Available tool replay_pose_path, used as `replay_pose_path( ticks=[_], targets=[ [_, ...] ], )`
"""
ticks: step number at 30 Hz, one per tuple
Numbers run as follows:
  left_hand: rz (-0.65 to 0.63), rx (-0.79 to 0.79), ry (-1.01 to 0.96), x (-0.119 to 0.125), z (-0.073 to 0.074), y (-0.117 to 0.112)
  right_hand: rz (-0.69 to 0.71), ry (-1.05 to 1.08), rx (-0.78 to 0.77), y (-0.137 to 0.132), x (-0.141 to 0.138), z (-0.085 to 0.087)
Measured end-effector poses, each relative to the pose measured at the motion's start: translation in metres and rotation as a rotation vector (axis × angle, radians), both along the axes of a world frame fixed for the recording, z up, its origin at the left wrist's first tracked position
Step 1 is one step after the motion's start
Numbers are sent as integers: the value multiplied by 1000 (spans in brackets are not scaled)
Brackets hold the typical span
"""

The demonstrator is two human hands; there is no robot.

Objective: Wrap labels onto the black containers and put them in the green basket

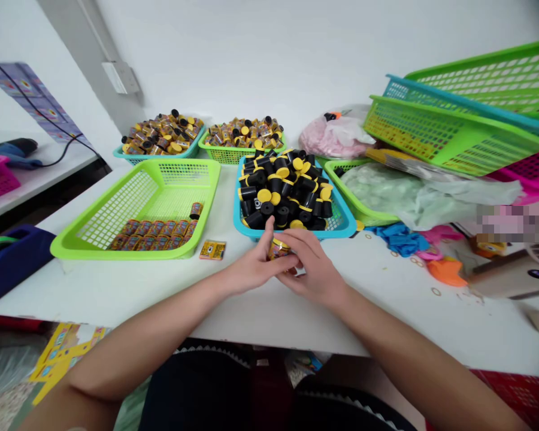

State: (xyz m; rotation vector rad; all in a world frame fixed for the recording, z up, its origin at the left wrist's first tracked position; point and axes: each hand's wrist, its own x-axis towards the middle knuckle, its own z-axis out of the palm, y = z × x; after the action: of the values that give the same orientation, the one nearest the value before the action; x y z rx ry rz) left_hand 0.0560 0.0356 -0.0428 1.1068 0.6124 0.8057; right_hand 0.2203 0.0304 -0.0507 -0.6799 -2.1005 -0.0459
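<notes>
Between my two hands, over the table's front part, is a small canister (278,249) with a yellow cap and a colourful printed label. My left hand (256,260) grips it from the left, thumb and fingers closed round it. Curled over it from the right, my right hand (312,263) also holds it, fingers near the cap. Just beyond the hands stands a blue basket (348,230) heaped with black, yellow-capped canisters (281,185) without labels. A flat stack of printed labels (212,249) lies left of my hands.
A green basket (121,254) at left holds rows of labelled canisters (157,233). Behind are a blue basket (155,158) and a green basket (229,157), both full of canisters. Stacked baskets (449,131), plastic bags (395,185) and a fan (512,269) crowd the right. A tape dispenser (13,263) stands far left.
</notes>
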Motion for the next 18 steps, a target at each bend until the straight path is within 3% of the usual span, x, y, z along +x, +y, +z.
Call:
replay_pose_path(
  ticks=[6, 12, 15, 18],
  targets=[
    [-145, 85, -173, -5, -3, -6, 172, 162, -140, -9, -5, 1],
    [-324, 154, -228, -7, -6, -8, 246, 187, -142, -13, -4, 4],
    [-236, 206, -100, -4, -6, -8, 151, 81, -11, -9, 0, 4],
    [10, 235, 111, 2, -2, -11, 118, -49, 127, 2, 4, -1]
  ],
)
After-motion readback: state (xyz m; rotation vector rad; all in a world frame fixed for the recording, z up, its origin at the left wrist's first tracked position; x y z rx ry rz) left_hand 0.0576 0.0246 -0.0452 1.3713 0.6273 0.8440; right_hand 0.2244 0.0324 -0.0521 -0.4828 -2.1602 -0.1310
